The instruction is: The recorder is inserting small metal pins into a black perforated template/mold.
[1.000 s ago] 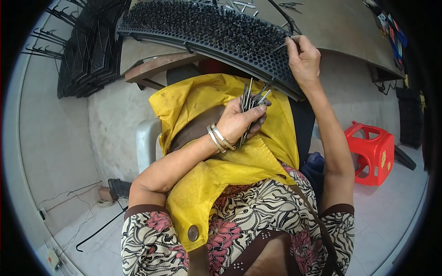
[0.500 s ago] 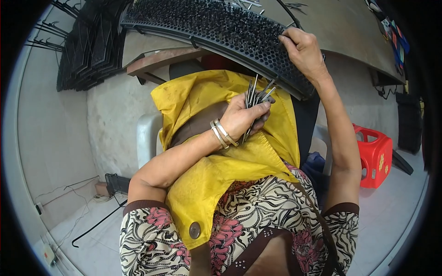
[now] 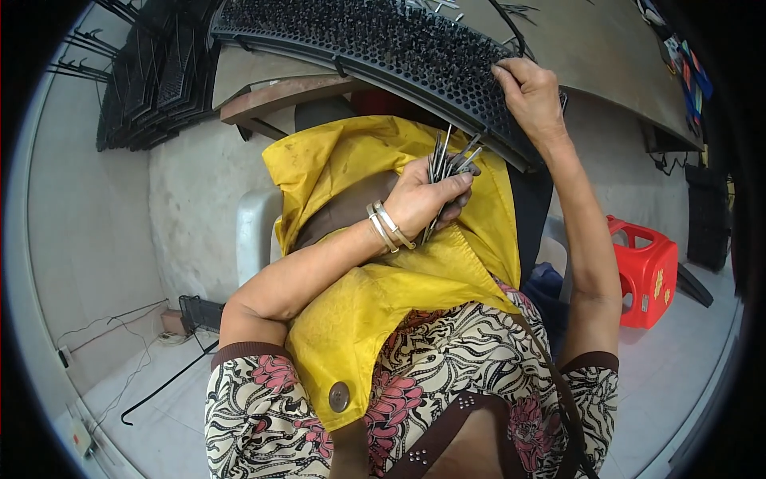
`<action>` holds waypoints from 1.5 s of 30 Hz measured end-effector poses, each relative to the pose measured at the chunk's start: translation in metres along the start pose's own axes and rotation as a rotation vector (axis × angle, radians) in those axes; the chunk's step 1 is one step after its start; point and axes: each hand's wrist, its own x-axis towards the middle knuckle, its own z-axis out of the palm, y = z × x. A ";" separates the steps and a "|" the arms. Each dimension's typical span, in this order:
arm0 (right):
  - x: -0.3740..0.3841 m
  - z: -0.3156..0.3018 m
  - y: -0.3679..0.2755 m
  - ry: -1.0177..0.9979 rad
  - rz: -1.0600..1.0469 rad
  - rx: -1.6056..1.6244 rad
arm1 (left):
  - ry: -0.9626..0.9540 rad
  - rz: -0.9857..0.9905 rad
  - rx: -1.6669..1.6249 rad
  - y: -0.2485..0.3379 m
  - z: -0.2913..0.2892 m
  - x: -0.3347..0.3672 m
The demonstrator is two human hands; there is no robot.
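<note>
My left hand (image 3: 435,195) is closed around a bundle of thin metal rods (image 3: 444,164), held upright above my lap; their dark and silvery ends stick out above and below the fist. A long black perforated rack (image 3: 475,96) slants across the table edge before me, its holes densely filled with dark upright pieces toward the left and middle. Toward its right end several rows of holes show bare. Over that part, my right hand (image 3: 533,96) is pinched, fingertips down at the rack. What the pinch holds, if anything, is too small and hidden to make out.
Loose metal rods (image 3: 519,9) lie on the brown table (image 3: 594,60) beyond the rack. Black racks (image 3: 163,88) hang at the far left wall. A red plastic stool (image 3: 645,271) stands on the floor to the right. A yellow apron (image 3: 343,311) covers my lap.
My right hand has shifted slightly right and nearer along the rack, still pinched. My left hand keeps its grip on the rods, almost unmoved.
</note>
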 end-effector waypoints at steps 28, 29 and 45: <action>-0.069 -0.019 -0.070 -0.110 0.640 1.046 | -0.176 -0.055 -0.011 0.007 -0.002 -0.004; -0.070 -0.020 -0.068 -0.162 0.593 0.989 | -0.182 -0.061 0.006 0.008 -0.001 -0.005; -0.025 -0.012 -0.020 0.323 0.052 0.120 | 0.146 -0.136 -0.176 0.006 -0.009 0.000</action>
